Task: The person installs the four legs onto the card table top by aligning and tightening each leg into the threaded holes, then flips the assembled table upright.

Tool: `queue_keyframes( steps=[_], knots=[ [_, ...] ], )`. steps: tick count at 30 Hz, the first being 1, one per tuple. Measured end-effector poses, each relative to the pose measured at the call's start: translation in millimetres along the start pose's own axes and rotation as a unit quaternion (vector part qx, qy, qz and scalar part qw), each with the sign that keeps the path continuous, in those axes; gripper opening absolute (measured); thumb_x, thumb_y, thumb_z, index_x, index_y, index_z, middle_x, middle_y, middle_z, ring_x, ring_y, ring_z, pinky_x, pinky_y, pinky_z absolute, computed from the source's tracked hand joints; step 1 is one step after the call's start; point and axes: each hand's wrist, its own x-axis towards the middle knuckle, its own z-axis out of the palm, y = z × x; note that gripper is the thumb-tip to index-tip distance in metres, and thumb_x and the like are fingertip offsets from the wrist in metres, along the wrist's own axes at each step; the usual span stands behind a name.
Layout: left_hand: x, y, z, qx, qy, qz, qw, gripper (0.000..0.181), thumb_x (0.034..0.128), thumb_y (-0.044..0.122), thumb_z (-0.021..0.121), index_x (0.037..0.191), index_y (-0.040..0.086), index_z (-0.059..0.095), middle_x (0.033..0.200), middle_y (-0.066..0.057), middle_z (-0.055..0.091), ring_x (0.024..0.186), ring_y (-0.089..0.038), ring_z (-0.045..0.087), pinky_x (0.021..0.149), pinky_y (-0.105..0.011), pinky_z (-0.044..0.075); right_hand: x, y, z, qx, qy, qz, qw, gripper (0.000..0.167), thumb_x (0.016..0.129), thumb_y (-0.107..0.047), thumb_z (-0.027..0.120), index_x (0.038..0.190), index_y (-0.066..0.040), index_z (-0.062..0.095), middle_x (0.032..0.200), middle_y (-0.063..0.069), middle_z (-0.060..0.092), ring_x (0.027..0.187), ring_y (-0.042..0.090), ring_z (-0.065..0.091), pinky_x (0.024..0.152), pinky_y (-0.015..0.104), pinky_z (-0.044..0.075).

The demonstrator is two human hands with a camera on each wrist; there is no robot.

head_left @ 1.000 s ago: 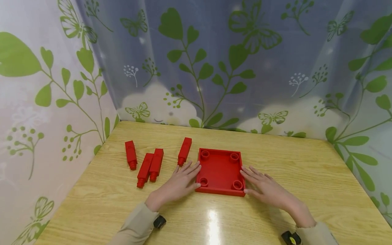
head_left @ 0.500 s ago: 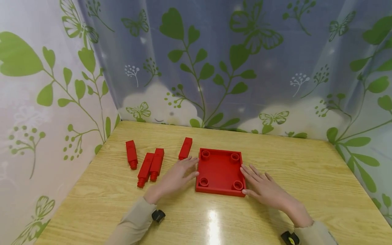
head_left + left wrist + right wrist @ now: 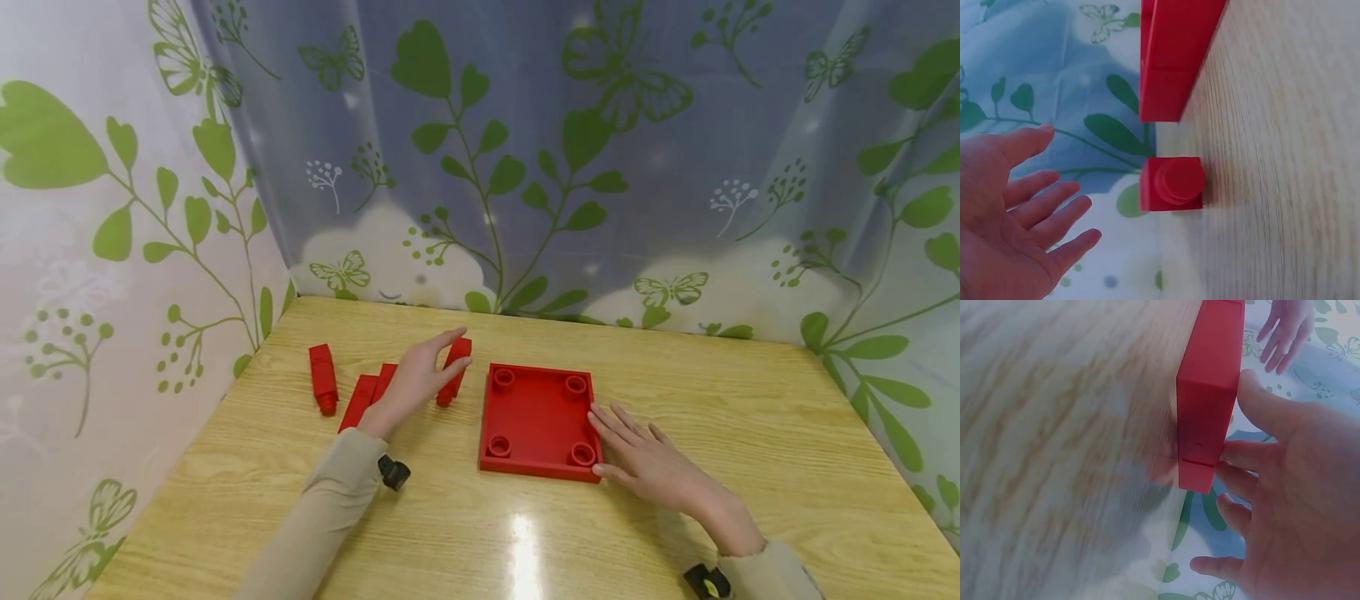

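A shallow red square tray-like piece (image 3: 534, 421) lies on the table with a raised round socket in each corner. My right hand (image 3: 654, 467) rests against its right side, fingers extended; the right wrist view shows thumb and fingertips at the wall. My left hand (image 3: 411, 385) hovers, fingers spread, over a red square leg (image 3: 454, 375) with a round peg end. In the left wrist view a gap separates the hand from that leg's peg end (image 3: 1184, 179). Two similar red legs (image 3: 358, 400) lie partly hidden under the left hand and wrist.
Another red leg (image 3: 323, 379) lies apart at the far left of the wooden table (image 3: 712, 392). A patterned curtain (image 3: 525, 167) stands along the table's back edge, and printed cloth hangs at the left and right.
My left hand has left the tray-like piece's left side and moved left and away from me, over the nearest red leg. The right hand stays at the right side.
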Motion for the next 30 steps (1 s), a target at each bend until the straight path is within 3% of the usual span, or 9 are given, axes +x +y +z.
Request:
queue_keyframes(
  steps=[2, 4, 14, 19, 25, 30],
  knots=[
    [6.7, -3.9, 3.3, 0.006, -0.004, -0.012, 0.9999, 0.056, 0.0979, 0.023, 0.07, 0.148, 0.004, 0.051, 0.148, -0.017, 0.054, 0.133, -0.034, 0.054, 0.109, -0.049, 0.046, -0.3, 0, 0, 0.001, -0.002, 0.002, 1.0, 0.073, 0.103, -0.048, 0.053, 0.159, -0.006, 0.031, 0.166, 0.015, 0.023, 0.152, 0.042, 0.018, 0.112, 0.077, 0.019],
    [12.4, -7.2, 6.7, 0.013, -0.009, -0.028, 0.9995, 0.058, 0.0968, 0.021, 0.071, 0.148, 0.003, 0.051, 0.148, -0.018, 0.053, 0.135, -0.034, 0.051, 0.111, -0.05, 0.044, -0.2, -1, 0, 0.001, -0.003, 0.002, 1.0, 0.073, 0.103, -0.048, 0.052, 0.159, -0.006, 0.031, 0.166, 0.015, 0.023, 0.152, 0.042, 0.018, 0.111, 0.077, 0.019],
    [29.8, -18.7, 19.3, 0.063, 0.002, -0.109, 0.992, 0.065, 0.0886, 0.02, 0.081, 0.143, -0.001, 0.052, 0.137, -0.024, 0.057, 0.116, -0.039, 0.06, 0.1, -0.051, 0.05, 2.5, -1, 1, -0.002, -0.001, -0.004, 1.0, 0.073, 0.104, -0.048, 0.052, 0.159, -0.006, 0.03, 0.166, 0.015, 0.023, 0.152, 0.042, 0.018, 0.111, 0.077, 0.02],
    [34.3, -20.2, 23.0, 0.089, -0.018, -0.151, 0.9844, 0.066, 0.0882, 0.026, 0.081, 0.139, -0.005, 0.054, 0.129, -0.027, 0.058, 0.113, -0.04, 0.059, 0.099, -0.051, 0.051, 2.6, -3, 0, -0.001, 0.0, -0.004, 1.0, 0.073, 0.104, -0.047, 0.052, 0.159, -0.005, 0.031, 0.166, 0.015, 0.024, 0.152, 0.042, 0.019, 0.111, 0.077, 0.019],
    [36.6, -16.9, 24.3, 0.116, -0.032, -0.166, 0.9786, 0.058, 0.0897, 0.024, 0.078, 0.134, -0.007, 0.058, 0.123, -0.025, 0.064, 0.112, -0.039, 0.061, 0.099, -0.051, 0.05, 2.3, -1, 1, 0.002, 0.002, -0.003, 1.0, 0.072, 0.104, -0.045, 0.053, 0.159, -0.006, 0.03, 0.167, 0.015, 0.023, 0.152, 0.042, 0.018, 0.112, 0.077, 0.019],
    [38.7, -14.0, 25.8, 0.118, -0.033, -0.168, 0.9781, 0.053, 0.09, 0.021, 0.077, 0.133, -0.004, 0.061, 0.123, -0.022, 0.068, 0.111, -0.038, 0.064, 0.098, -0.051, 0.051, 2.1, 0, 2, 0.004, 0.001, -0.003, 1.0, 0.072, 0.104, -0.045, 0.052, 0.159, -0.005, 0.029, 0.167, 0.015, 0.022, 0.152, 0.042, 0.018, 0.112, 0.077, 0.019]
  ],
)
